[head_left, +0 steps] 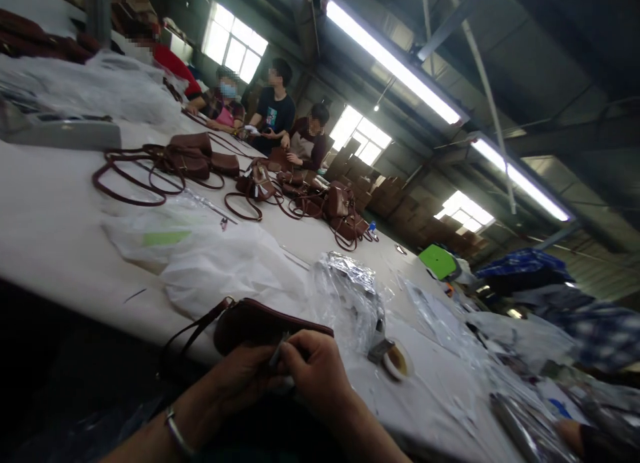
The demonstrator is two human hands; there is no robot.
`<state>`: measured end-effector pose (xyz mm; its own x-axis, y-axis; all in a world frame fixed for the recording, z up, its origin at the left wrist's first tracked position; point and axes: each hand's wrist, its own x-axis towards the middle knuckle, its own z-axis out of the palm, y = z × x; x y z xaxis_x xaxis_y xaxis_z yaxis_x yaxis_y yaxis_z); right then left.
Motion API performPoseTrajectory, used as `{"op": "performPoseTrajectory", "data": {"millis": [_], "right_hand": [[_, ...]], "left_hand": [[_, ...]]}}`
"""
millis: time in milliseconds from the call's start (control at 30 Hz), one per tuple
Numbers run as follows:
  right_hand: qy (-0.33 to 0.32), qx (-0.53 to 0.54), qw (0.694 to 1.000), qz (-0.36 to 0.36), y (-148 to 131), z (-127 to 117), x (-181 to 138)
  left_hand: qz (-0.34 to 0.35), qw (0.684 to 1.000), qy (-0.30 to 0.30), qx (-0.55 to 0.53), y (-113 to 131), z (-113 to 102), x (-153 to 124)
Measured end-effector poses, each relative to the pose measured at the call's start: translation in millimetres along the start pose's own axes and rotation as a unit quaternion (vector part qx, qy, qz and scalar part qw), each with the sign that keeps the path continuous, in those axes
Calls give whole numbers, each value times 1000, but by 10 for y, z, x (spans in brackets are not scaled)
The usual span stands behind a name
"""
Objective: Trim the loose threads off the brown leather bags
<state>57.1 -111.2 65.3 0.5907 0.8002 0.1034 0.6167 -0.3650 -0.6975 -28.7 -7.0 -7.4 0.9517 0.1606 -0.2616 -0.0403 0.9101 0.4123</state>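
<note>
Both my hands meet at the near edge of a long white table (55, 230). My left hand (240, 380), a bangle on its wrist, is closed on the lower side of a small dark red bag (260, 323) whose strap (193, 333) hangs over the table edge. My right hand (313, 370) is closed in a pinch on a thin light-coloured object (278, 353) held against the bag. What that object is, I cannot make out.
Crumpled clear plastic bags (345, 296) and white plastic (225, 263) lie just behind the bag. A tape roll (397, 361) sits to the right. Several brown bags with straps (190, 163) lie farther along. Several people sit at the far end. Cartons are stacked behind.
</note>
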Motion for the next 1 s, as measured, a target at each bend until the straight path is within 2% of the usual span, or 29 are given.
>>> {"op": "performPoseTrajectory", "data": {"millis": [133, 233, 467, 700, 1000], "right_hand": [[18, -45, 999, -1, -69, -12, -3], [26, -26, 999, -26, -109, -39, -33], [3, -18, 999, -50, -118, -2, -61], [35, 0, 999, -35, -59, 134, -32], [55, -40, 998, -19, -54, 127, -46]], "left_hand": [[-1, 1000, -30, -2, 1, -89, 49], [-8, 999, -47, 3, 7, -131, 74], [-18, 999, -35, -10, 43, -152, 102], [-20, 999, -29, -3, 38, -148, 104], [-17, 999, -49, -6, 38, -150, 91]]}}
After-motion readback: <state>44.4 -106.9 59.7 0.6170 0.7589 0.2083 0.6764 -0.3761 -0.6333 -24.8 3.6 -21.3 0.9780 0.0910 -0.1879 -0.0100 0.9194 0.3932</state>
